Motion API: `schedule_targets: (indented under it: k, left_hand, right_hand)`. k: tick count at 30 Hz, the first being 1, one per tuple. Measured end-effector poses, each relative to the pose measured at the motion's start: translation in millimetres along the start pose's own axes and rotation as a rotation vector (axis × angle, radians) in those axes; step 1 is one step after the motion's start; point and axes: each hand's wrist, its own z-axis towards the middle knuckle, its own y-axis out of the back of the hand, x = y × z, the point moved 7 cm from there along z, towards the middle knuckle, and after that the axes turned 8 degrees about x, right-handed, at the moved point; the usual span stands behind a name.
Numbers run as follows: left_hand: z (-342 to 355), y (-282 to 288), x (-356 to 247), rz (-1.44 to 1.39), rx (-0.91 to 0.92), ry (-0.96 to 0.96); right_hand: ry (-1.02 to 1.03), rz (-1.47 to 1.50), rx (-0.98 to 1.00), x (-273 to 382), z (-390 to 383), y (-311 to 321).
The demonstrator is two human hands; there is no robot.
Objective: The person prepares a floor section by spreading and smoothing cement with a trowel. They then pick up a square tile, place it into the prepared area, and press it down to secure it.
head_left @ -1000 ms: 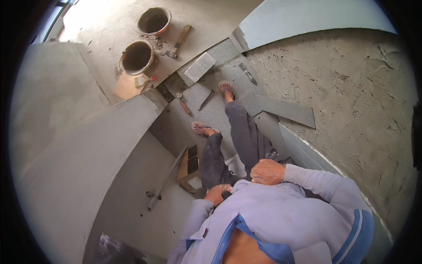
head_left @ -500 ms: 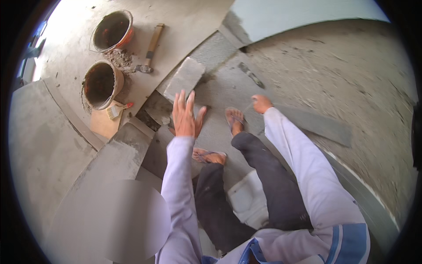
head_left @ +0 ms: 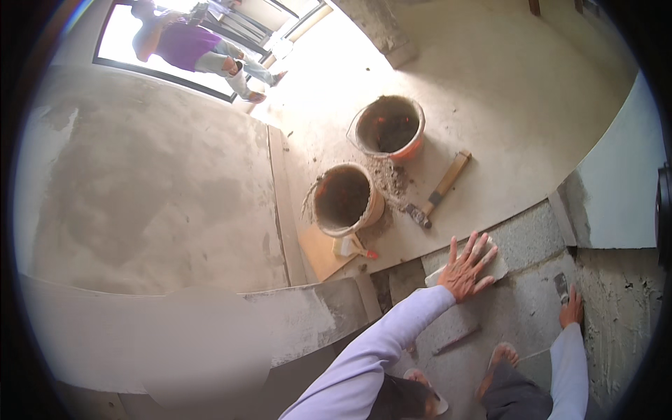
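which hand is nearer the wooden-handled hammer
Left. The left hand is spread over the pale block, just below and right of the hammer in view; the right hand is farther off, lower right, beside the rough wall.

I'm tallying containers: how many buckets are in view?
2. The near bucket stands beside the brush; the far bucket is beyond it, up and left of the hammer in the picture. Others could be hidden.

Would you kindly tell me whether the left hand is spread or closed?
Spread: the left hand's fingers fan apart over the pale block.
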Motion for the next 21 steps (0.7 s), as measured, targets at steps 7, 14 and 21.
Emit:
schedule_targets:
  k: [7, 14, 21]
  left_hand:
    - [5, 3, 6, -0.004, -0.059, -0.018]
    - [2, 3, -2, 0.082, -0.019, 0.002]
    - [-7, 1, 2, 0.109, -0.067, 0.000]
  right_hand:
    - [0.301, 0.647, -0.166, 40, -48, -19]
    - [0.210, 1.378, -0.286, 87, -9, -2]
    - [0.073, 1.463, -0.280, 127, 6, 20]
